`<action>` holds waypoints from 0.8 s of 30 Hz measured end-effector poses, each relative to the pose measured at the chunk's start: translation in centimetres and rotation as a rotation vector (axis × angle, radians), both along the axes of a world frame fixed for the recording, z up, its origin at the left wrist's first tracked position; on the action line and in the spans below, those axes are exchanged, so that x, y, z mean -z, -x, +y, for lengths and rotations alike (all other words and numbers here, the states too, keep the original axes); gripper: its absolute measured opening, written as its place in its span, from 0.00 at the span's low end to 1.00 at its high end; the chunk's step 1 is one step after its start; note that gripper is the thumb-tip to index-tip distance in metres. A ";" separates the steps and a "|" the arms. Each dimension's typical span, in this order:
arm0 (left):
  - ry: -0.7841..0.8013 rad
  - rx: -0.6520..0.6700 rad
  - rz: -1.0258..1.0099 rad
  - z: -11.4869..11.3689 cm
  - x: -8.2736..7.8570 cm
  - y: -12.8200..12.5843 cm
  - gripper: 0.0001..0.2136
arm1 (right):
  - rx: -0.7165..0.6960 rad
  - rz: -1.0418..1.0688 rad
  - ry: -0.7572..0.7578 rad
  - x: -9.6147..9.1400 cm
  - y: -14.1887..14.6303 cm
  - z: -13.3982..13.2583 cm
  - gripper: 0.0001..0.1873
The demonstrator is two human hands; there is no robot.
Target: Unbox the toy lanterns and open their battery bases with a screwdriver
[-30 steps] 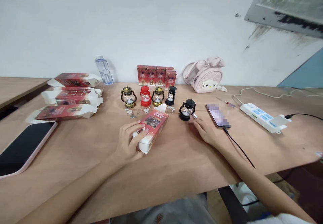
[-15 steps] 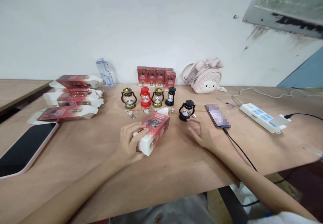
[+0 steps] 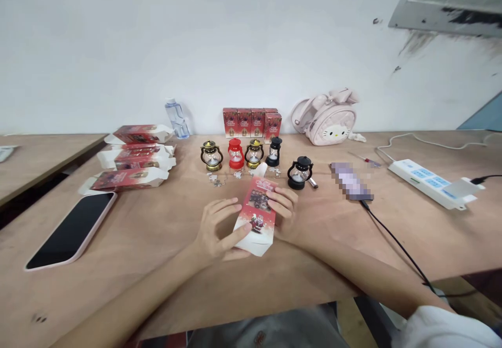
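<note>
Between my two hands is a red and white cardboard box (image 3: 257, 217) with a printed front and a raised flap at its far end. My left hand (image 3: 219, 228) grips its lower left side, thumb on the front. On its right side, my right hand (image 3: 284, 209) has its fingers over the front edge; its thumb is hidden. Beyond the box stand small lanterns: a black lantern (image 3: 300, 173) nearest on the right, then a gold lantern (image 3: 212, 157), a red lantern (image 3: 236, 154), another gold lantern (image 3: 254, 153) and another black lantern (image 3: 274, 152) in a row.
Unfolded red boxes (image 3: 129, 178) lie at the left, near a phone (image 3: 72, 230). Closed red boxes (image 3: 251, 122) stand by the wall between a bottle (image 3: 177, 119) and a pink bag (image 3: 331, 120). A cabled phone (image 3: 351, 182) and a power strip (image 3: 427, 181) lie right.
My right hand has moved left from beside the black lantern and taken hold of the box's right side. The box has turned more upright, its printed front facing me. The view has shifted slightly left.
</note>
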State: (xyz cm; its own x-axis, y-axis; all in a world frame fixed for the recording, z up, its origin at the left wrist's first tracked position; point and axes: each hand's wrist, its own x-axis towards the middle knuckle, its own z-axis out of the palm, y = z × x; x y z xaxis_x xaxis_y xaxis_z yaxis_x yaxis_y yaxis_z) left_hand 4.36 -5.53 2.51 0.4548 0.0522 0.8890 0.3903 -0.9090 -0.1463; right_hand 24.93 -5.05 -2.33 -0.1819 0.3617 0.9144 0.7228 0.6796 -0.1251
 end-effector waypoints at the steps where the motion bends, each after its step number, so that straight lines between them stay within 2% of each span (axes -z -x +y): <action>1: 0.032 0.016 0.013 0.0 0.0 0.0 0.26 | -0.003 0.042 -0.059 -0.1 -0.1 0.1 0.24; 3: 0.096 0.038 0.024 -0.1 -0.2 -0.1 0.27 | -0.027 0.105 -0.168 -0.5 -0.4 0.3 0.22; 4: 0.114 0.028 0.023 -0.2 -0.2 -0.2 0.26 | -0.023 0.093 -0.173 -0.8 -0.5 0.5 0.22; 8: 0.012 -0.072 -0.003 -0.3 -0.2 -0.5 0.24 | 0.058 0.011 -0.087 -1.7 -0.8 1.0 0.23; 12: -0.046 -0.157 0.025 -0.1 0.3 -0.6 0.21 | 0.134 0.018 -0.051 -1.7 -0.9 1.0 0.26; 16: -0.056 -0.199 0.010 0.1 0.6 -0.7 0.22 | 0.138 0.016 -0.056 -1.6 -0.9 1.0 0.28; 24: -0.098 -0.264 -0.003 -0.4 0.0 -1.0 0.12 | 0.133 0.008 -0.069 -1.6 -0.9 0.9 0.28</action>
State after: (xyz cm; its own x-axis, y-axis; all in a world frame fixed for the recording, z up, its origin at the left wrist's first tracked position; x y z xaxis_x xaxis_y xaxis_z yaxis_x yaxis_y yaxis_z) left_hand 5.37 -5.96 2.54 0.4345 0.0817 0.8970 0.6120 -0.7575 -0.2274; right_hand 25.84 -4.12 -0.70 -0.1292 0.3187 0.9390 0.8060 0.5854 -0.0878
